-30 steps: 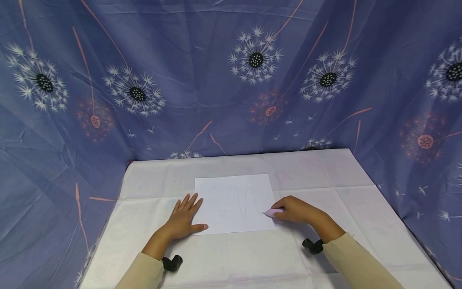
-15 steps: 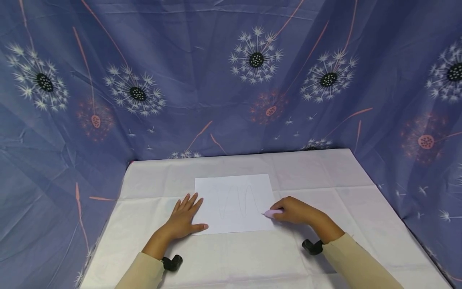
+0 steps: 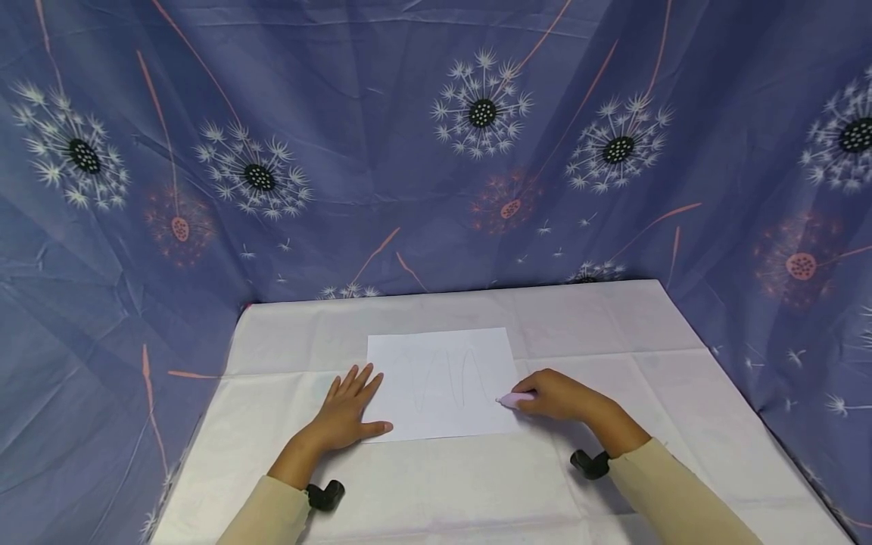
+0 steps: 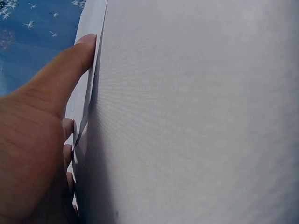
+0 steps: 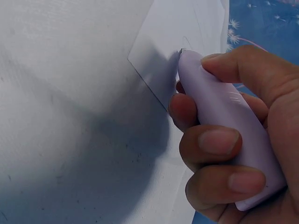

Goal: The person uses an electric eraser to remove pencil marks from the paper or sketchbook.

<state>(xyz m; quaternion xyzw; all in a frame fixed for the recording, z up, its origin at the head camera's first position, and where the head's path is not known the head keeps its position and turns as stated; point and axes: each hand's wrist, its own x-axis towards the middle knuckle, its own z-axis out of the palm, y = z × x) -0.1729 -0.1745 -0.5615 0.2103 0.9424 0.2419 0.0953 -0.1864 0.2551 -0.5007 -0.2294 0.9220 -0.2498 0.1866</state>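
Note:
A white sheet of paper [image 3: 443,424] lies on the white-covered table, marked with thin, steep zigzag lines. My left hand [image 3: 344,416] rests flat on its left edge, fingers spread and thumb near the lower left corner. In the left wrist view the thumb [image 4: 60,70] lies along the paper's edge. At the paper's right side my right hand [image 3: 559,395] grips a thick lilac pen-shaped tool [image 5: 224,112], its small dark tip at the end of the rightmost line. The fingers curl round the body, thumb on its upper side near the tip.
A white cloth with fold creases covers the table [image 3: 477,492]. Behind and on both sides hangs a blue dandelion-print curtain [image 3: 381,151]. A black wrist device [image 3: 325,496] sits on the left wrist, another black device [image 3: 590,464] on the right.
The tool's tip shifts very slightly left and down, then back right and up, near the end of the rightmost line. My left hand and the paper stay put.

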